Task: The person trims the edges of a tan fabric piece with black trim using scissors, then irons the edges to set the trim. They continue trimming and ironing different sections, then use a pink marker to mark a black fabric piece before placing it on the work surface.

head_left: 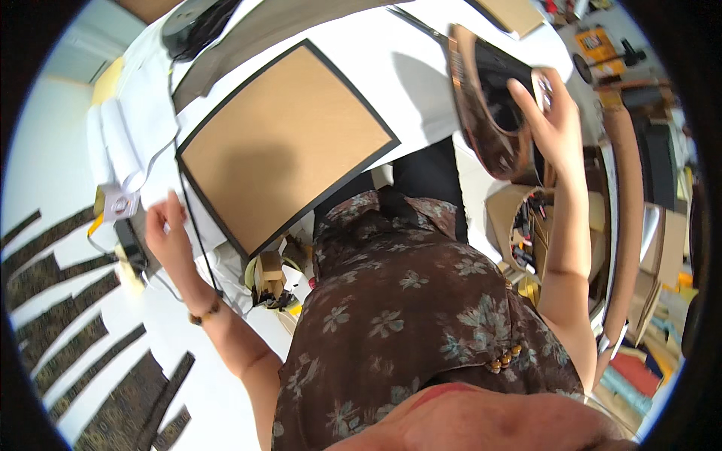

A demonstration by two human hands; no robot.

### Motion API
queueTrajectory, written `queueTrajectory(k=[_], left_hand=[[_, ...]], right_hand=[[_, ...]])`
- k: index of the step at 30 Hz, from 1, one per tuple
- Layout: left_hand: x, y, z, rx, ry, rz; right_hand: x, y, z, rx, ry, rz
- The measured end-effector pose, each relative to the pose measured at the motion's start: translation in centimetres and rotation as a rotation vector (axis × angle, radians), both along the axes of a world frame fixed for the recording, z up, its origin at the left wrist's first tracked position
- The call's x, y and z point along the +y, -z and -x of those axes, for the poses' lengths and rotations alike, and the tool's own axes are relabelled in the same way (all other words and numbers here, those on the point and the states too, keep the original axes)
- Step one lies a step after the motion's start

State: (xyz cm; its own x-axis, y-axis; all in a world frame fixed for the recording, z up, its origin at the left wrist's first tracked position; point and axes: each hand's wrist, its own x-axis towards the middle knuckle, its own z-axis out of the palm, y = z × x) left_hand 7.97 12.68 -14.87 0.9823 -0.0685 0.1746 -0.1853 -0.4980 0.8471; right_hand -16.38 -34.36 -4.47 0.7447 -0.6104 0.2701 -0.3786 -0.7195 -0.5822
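Head view: the right hand [558, 124] is wrapped round one side of a glossy brown-and-black item [492, 86], its thumb laid over the dark middle and the other fingers around the far side, partly hidden; the item is held tilted, with its rounded end toward the body, over the right part of the white table [398, 94], and a shadow falls on the cloth beside it. Its shiny curved rim resembles a shoe or an iron, though blur keeps me from telling which. I'd judge it stiff and moderately heavy, with a slick polished shell that could slip from damp fingertips and scratch if knocked; the sounder hold seems to be the one in use, a full palm on the thick side, with the glossy rim left free. The left hand [167, 231] holds nothing that I can see, its fingers loosely bent, just beside the table's left edge and near a black cable [188, 199]. Between the hands lies a tan panel with a black border [289, 146], flat on the table; it looks light, firm but bendable, and its edges would be the place to pinch it. Past the left hand are white rolls [120, 143] and dark patterned strips [124, 398].
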Motion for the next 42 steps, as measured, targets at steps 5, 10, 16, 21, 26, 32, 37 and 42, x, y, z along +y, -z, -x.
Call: queueTrajectory(k=[5, 10, 16, 21, 26, 32, 37, 42], left_hand=[[2.2, 5.6, 8.5, 0.603, -0.147, 0.270], [-0.6, 6.6, 6.9, 0.892, -0.009, 0.695], [-3.1, 7.1, 9.1, 0.811, -0.131, 0.677], [-2.1, 7.9, 8.1, 0.859, -0.023, 0.719], [-2.7, 7.3, 8.5, 0.801, -0.051, 0.596], [-2.6, 7.4, 8.9, 0.760, -0.077, 0.568], [-3.3, 6.2, 9.7, 0.822, -0.170, 0.611], [-0.2, 11.6, 15.7, 0.914, 0.334, 1.218]], right_hand=[[-0.4, 2.4, 2.9, 0.012, 0.063, -0.160], [0.4, 3.8, 2.1, -0.047, -0.022, -0.152], [-0.4, 1.4, 2.0, 0.056, -0.221, -0.018], [-1.4, 2.6, -2.8, 0.283, -0.624, 0.142], [-0.2, 3.3, -5.4, 0.374, -0.797, 0.279], [2.0, 3.5, -7.0, 0.469, -0.777, 0.301], [2.3, 3.5, -8.6, 0.443, -0.764, 0.287], [-0.4, 2.6, -8.0, 0.189, -0.582, 0.192]])
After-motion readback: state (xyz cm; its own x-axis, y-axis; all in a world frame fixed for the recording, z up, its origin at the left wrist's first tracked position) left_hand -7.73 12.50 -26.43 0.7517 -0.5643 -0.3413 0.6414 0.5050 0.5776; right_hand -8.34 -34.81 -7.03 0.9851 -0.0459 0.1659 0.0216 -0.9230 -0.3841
